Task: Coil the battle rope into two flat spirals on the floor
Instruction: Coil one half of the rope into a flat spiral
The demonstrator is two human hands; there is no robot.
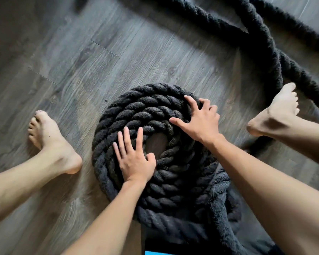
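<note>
**A:** Nearest the lens are two bare forearms (pixel 107 218), reaching down past a fleecy dark cloth (pixel 221 199). What are the hands doing?

**B:** The left hand (pixel 134 159) lies flat on the spiral (pixel 136 111), fingers straight and slightly fanned. Its thumb sits at the rim of the small gap (pixel 156 142) in the middle. It grips nothing. I think it's pinning the inner turns so they can't ride up or spin.

**A:** And the other?

**B:** The right hand (pixel 201 122) is stretched wide. Its thumb is on an inner turn and its fingertips are bent down over the outermost turn on the right side. That looks like a squeeze, drawing the turns snug against each other.

**A:** Where's the battle rope (pixel 265 43) overall?

**B:** A good part is wound into that one spiral on the wood-grain floor (pixel 81 61), between the left foot (pixel 50 142) and the right foot (pixel 276 111). The rest runs loose from the top right, crosses itself and passes behind the right foot. The right arm hides where it joins the coil.

**A:** Why are the feet so wide apart?

**B:** Probably to keep the working space open and let the loose length feed in from the right.

**A:** Progress?

**B:** I'd say the first spiral is part done, and it's looser near the camera. No second spiral is in view.
</note>
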